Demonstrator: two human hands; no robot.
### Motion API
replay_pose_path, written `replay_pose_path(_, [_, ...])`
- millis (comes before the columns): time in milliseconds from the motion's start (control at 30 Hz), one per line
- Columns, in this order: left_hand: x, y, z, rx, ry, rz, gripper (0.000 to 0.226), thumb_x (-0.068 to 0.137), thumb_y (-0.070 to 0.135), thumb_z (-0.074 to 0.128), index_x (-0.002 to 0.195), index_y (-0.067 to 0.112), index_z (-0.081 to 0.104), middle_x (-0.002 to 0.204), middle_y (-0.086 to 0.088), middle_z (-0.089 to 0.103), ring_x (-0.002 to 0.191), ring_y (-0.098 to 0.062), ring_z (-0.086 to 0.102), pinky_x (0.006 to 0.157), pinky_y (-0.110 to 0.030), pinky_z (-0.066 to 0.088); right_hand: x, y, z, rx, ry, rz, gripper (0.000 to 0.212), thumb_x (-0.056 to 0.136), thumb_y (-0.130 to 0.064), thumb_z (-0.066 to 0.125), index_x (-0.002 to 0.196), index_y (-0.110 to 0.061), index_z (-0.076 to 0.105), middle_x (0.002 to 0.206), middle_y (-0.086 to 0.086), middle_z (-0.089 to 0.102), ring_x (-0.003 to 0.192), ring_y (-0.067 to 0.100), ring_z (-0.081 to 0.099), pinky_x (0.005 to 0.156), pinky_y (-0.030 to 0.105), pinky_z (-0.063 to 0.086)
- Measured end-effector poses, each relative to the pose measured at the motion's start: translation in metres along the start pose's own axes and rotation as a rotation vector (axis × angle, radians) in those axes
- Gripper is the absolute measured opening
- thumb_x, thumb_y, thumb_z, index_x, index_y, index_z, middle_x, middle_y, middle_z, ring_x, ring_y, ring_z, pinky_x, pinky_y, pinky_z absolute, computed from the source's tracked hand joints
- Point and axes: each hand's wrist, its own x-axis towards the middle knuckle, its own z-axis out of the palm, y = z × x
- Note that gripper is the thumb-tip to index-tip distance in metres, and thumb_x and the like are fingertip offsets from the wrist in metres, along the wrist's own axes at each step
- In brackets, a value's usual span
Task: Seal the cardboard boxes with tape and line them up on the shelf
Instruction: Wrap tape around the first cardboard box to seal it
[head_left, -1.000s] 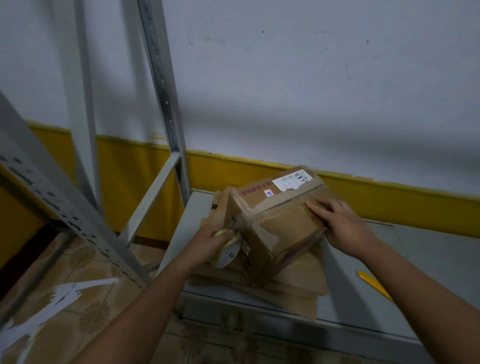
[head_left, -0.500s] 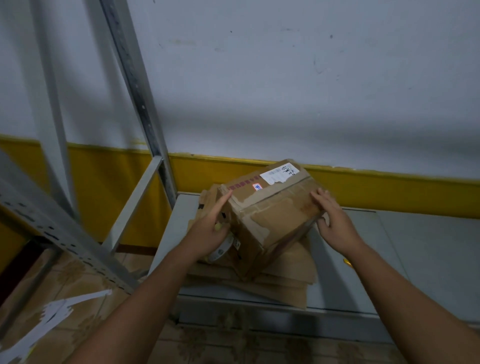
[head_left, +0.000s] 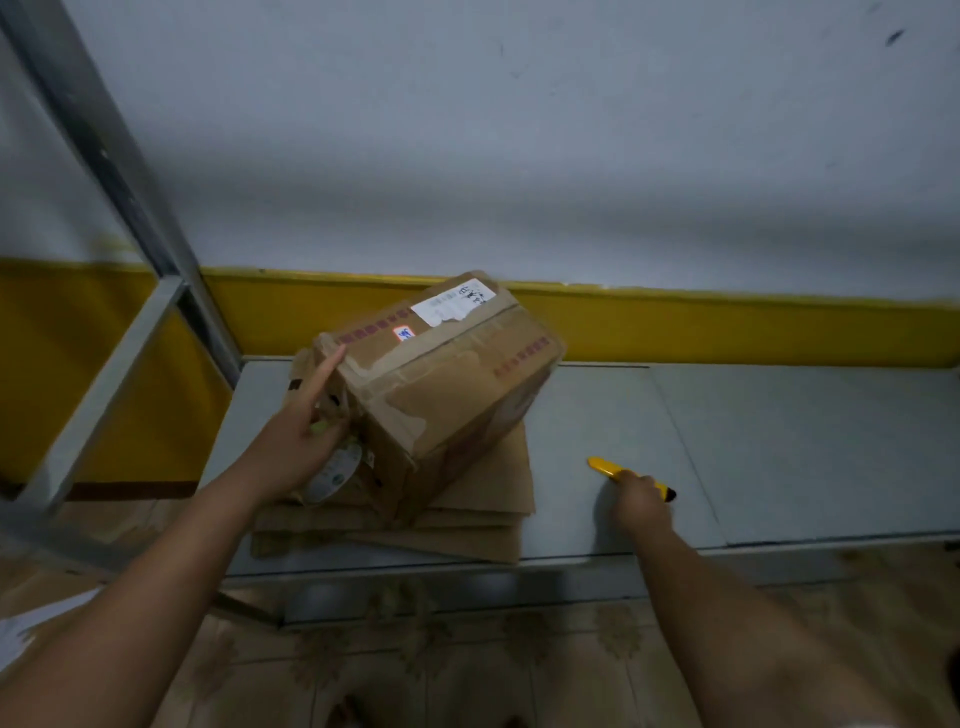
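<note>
My right hand (head_left: 641, 501) has left the cardboard box (head_left: 441, 374) and now sits on the yellow cutter (head_left: 602, 465) lying on the grey shelf (head_left: 805, 441), fingers curled over its middle; my left hand (head_left: 304, 439) grips the tape roll (head_left: 332, 472) against the box's left side, its forefinger straight along the top edge; the box rests tilted on a stack of flattened cardboard (head_left: 467, 517) at the shelf's left end.

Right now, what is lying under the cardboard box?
Flattened cardboard sheets, stacked on the grey shelf. The box covers their middle, so anything lying there is hidden.
</note>
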Motion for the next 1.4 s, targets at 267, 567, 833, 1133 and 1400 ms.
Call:
replay_pose_path(267, [0.009,-0.001,0.017,0.029,0.021,-0.003,0.079,0.104,0.027,0.064,0.163,0.053,0.018,0.163,0.021,0.027,0.148,-0.011,0.037,0.107,-0.028,0.039,0.003,0.005,0.003,-0.024,0.017,0.050,0.043,0.105,-0.019,0.033,0.146,-0.026,0.042,0.144,0.010,0.044,0.138,0.030,0.037,0.108,0.053,0.034])
replay_pose_path(567, [0.010,0.002,0.018,0.018,0.009,0.016,0.079,0.104,0.027,0.065,0.157,0.062,0.018,0.171,0.015,0.021,0.155,-0.016,0.031,0.112,-0.031,0.039,0.009,0.004,0.009,0.430,0.070,-0.007,0.016,0.099,-0.013,0.053,0.095,-0.003,0.066,0.095,0.022,0.066,0.093,0.044,0.065,0.072,0.038,0.049])
replay_pose_path(833, [0.006,0.001,0.017,0.007,0.014,0.042,0.077,0.103,0.037,0.063,0.161,0.058,0.017,0.171,0.016,0.019,0.154,-0.017,0.033,0.120,-0.041,0.040,-0.062,-0.075,-0.096,1.720,-0.146,-0.086,0.024,0.108,-0.006,0.039,0.114,0.003,0.060,0.109,0.026,0.070,0.063,0.023,0.057,0.053,0.034,0.043])
replay_pose_path(1133, [0.004,0.009,0.012,-0.035,-0.021,0.007,0.080,0.104,0.031,0.064,0.158,0.063,0.015,0.158,0.023,0.027,0.144,-0.008,0.042,0.116,-0.035,0.042,-0.141,-0.125,-0.134,1.288,-0.267,-0.600,0.029,0.109,-0.019,0.048,0.110,-0.004,0.072,0.067,0.004,0.059,0.057,0.015,0.042,0.049,0.022,0.034])
replay_pose_path(1400, [0.003,0.011,-0.004,-0.027,-0.076,-0.020,0.082,0.103,0.027,0.068,0.158,0.061,0.020,0.162,0.016,0.038,0.140,-0.006,0.050,0.108,-0.022,0.048,-0.193,-0.165,-0.125,0.859,0.002,-0.614,0.036,0.097,-0.034,0.068,0.066,-0.017,0.071,0.060,-0.006,0.068,0.057,0.002,0.057,0.059,0.025,0.041])
